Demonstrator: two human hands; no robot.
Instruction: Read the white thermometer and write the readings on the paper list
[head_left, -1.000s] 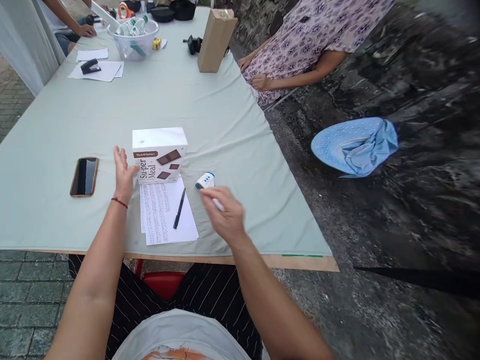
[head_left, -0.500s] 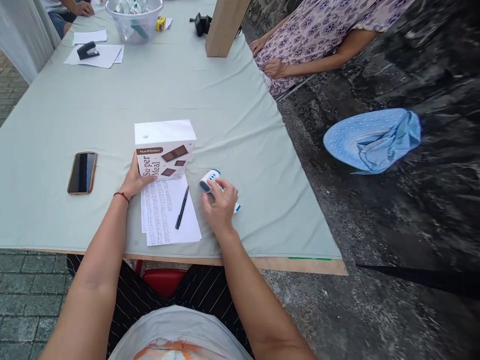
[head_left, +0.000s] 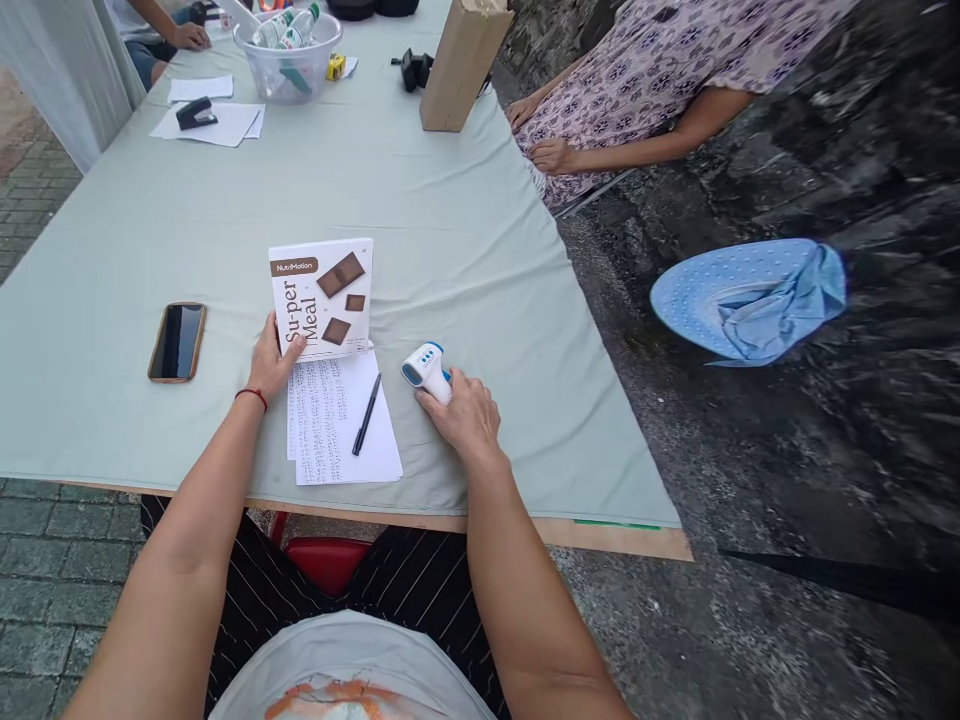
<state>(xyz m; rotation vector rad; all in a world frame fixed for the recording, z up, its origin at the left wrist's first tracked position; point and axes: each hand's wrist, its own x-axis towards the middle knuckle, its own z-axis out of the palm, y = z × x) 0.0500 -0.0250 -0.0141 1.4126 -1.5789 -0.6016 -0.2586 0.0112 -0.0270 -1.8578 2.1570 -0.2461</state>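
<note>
My left hand (head_left: 274, 357) grips the lower left edge of a white box (head_left: 322, 325) marked "NutriMotion Su-per Meal", its printed front tilted toward me. Just below the box lie printed sheets of paper (head_left: 322, 430), with a black pen (head_left: 367, 414) resting on them. To the right, my right hand (head_left: 466, 408) is closed round the handle of a white and blue infrared thermometer (head_left: 428, 373). Its head points to the upper left, and my fingers hide the lower part of the handle.
A phone (head_left: 177, 342) lies at left on the cloth-covered table (head_left: 420, 220). Farther back are a stapler (head_left: 196, 114) on papers, a clear tub (head_left: 289, 75) of bottles, and a cardboard post (head_left: 463, 70). A person (head_left: 600, 130) sits at right, near a blue hat (head_left: 750, 300).
My right hand has shifted from over the thermometer to a grip round its handle. The box has tipped so that its front shows more and its top is hidden.
</note>
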